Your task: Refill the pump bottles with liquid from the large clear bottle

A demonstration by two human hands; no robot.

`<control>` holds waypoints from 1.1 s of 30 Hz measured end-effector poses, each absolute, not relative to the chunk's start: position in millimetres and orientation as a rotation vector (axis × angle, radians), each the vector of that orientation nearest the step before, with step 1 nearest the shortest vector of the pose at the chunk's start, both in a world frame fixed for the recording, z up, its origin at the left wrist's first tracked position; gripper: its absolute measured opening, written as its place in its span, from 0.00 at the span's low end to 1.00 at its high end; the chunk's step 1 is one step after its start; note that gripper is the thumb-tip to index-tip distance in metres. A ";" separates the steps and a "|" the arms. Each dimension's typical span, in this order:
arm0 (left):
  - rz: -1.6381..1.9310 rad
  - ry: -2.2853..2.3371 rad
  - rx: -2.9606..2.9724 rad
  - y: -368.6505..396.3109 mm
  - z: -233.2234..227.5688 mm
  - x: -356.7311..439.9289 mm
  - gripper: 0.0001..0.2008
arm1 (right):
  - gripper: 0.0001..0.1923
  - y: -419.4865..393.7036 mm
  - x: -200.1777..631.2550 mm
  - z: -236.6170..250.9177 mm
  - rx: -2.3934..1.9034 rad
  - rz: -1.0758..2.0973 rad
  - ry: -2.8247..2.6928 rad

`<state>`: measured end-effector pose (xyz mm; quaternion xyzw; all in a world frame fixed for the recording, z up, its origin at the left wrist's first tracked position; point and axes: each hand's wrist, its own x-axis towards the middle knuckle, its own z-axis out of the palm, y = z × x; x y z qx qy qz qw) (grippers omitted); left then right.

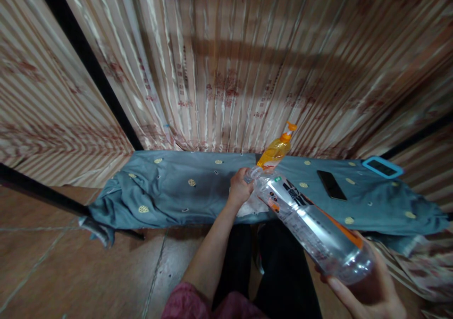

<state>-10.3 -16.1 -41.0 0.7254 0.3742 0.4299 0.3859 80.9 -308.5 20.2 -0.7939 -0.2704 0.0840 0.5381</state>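
Note:
A large clear plastic bottle with a silver and orange label is held tilted across the front of me, its neck pointing up and left. My right hand is closed around the bottle's base at lower right. At the other end, my left hand is closed at the bottle's neck; its fingertips are partly hidden. Just behind the neck stands a pump bottle of yellow liquid with an orange pump top. Something white, like a cloth or tissue, lies below my left hand.
A blue-grey cloth with pineapple prints covers the narrow bench. On its right side lie a black phone and a blue-framed digital display. Striped curtains hang behind, and dark poles stand at left.

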 end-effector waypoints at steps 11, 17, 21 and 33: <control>1.083 0.958 1.845 -15.8 -41.7 -10.1 0.12 | 0.62 -302.8 69.8 26.6 -1.844 0.243 -0.584; 1.101 0.956 1.848 -14.9 -45.1 -8.8 0.12 | 0.55 -312.9 88.6 10.2 -1.867 0.188 -0.682; 1.108 0.944 1.860 -14.9 -45.6 -8.5 0.12 | 0.56 -309.5 80.7 21.0 -1.861 0.251 -0.675; 1.096 0.942 1.881 -14.9 -44.6 -9.2 0.12 | 0.62 -300.5 61.5 31.2 -1.801 0.306 -0.509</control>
